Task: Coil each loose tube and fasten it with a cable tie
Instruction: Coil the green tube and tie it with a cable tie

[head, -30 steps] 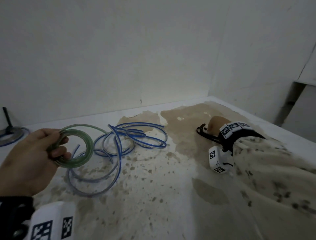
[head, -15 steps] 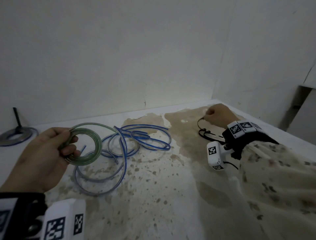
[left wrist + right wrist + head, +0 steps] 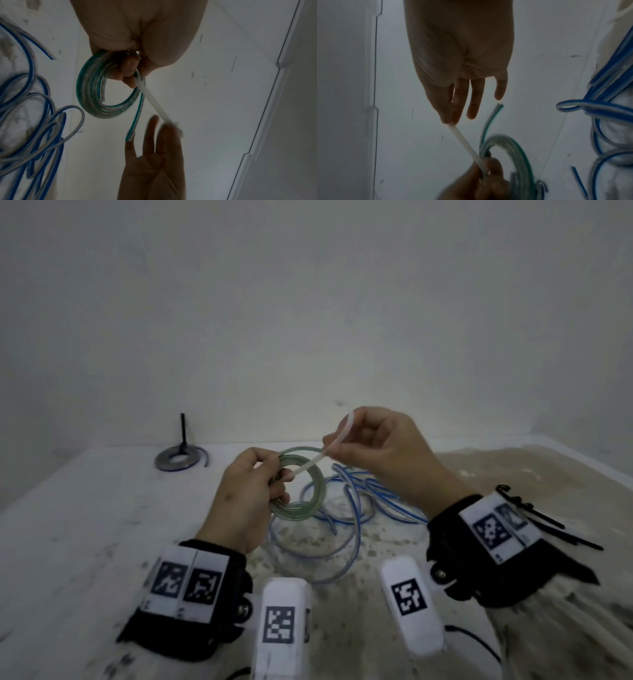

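My left hand (image 3: 255, 484) grips a green-striped clear tube wound into a coil (image 3: 310, 494), held above the table. In the left wrist view the coil (image 3: 92, 94) hangs from my curled fingers, one tube end sticking out. My right hand (image 3: 359, 440) pinches a white cable tie (image 3: 320, 455) between thumb and forefinger. The tie (image 3: 154, 102) runs slanting from that pinch down to the coil at my left fingers (image 3: 489, 167). In the right wrist view the tie (image 3: 465, 146) is straight and taut.
Loose blue-striped tubes (image 3: 359, 501) lie tangled on the stained white table (image 3: 85, 525) behind my hands. Black cable ties (image 3: 534, 515) lie at the right. A coiled tube on a black post stand (image 3: 181, 460) sits at the back left by the wall.
My right hand left the black ties at the right and came across to the coil, now pinching a white tie. My left hand brought the coil toward the middle.
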